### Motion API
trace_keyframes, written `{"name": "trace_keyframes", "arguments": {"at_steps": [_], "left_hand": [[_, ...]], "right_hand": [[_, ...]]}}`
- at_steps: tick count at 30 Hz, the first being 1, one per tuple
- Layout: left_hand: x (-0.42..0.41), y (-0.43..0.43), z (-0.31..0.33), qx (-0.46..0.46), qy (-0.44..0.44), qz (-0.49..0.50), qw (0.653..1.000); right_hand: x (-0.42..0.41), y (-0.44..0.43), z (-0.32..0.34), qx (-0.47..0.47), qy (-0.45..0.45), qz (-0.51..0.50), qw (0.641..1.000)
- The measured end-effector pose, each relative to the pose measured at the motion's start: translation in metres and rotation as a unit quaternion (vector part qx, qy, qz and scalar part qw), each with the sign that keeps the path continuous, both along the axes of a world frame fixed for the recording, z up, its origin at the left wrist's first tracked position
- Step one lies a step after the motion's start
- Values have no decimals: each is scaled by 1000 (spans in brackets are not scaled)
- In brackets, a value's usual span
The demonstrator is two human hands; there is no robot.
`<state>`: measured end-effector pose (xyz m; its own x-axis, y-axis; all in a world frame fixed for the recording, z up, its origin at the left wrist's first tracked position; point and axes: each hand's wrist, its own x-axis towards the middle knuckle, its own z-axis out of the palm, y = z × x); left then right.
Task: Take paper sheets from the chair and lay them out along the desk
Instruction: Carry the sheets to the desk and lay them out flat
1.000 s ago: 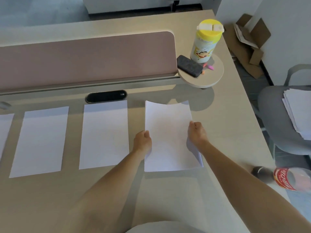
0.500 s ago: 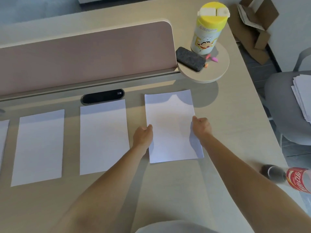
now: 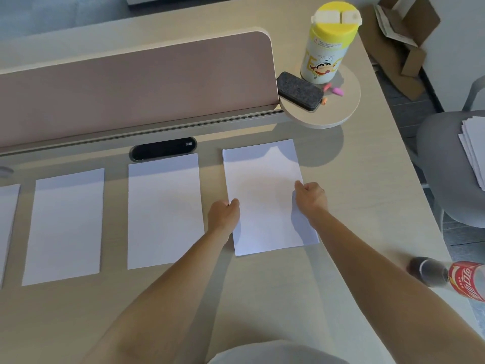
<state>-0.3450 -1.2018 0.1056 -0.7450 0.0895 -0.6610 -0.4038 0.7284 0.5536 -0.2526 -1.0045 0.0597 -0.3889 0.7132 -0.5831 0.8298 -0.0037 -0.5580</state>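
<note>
Sheets run in a row across the desk [image 3: 367, 206]: a first sheet [image 3: 8, 227] cut off at the left edge of the frame, then a second sheet [image 3: 65, 224] and a third sheet [image 3: 164, 211], each apart from its neighbour. Right of centre lies the fourth sheet [image 3: 262, 195]. The left hand [image 3: 224, 215] pinches its left edge, thumb on top, and the right hand [image 3: 311, 198] pinches its right edge the same way. A second ago its far end curled up off the desk. Now it has slid further up the frame and lies nearly flat, slightly askew to the row, though its lower right corner may still be raised. By my reading the placing is all but done and only the release remains. At the right edge of the frame the stack [image 3: 475, 148] waits on the chair [image 3: 441, 166], so more sheets remain.
</note>
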Motion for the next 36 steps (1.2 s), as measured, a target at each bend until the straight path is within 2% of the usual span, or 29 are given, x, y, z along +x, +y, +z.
{"name": "trace_keyframes", "arguments": {"at_steps": [28, 34, 36], "left_hand": [[-2, -2, 2, 6, 3, 11, 1000], [2, -8, 18, -6, 1, -2, 1000], [9, -20, 27, 17, -12, -4, 1000]], "right_hand": [[-4, -1, 4, -19, -1, 7, 1000], [9, -4, 41, 21, -17, 58, 998], [18, -4, 63, 42, -5, 81, 996]]}}
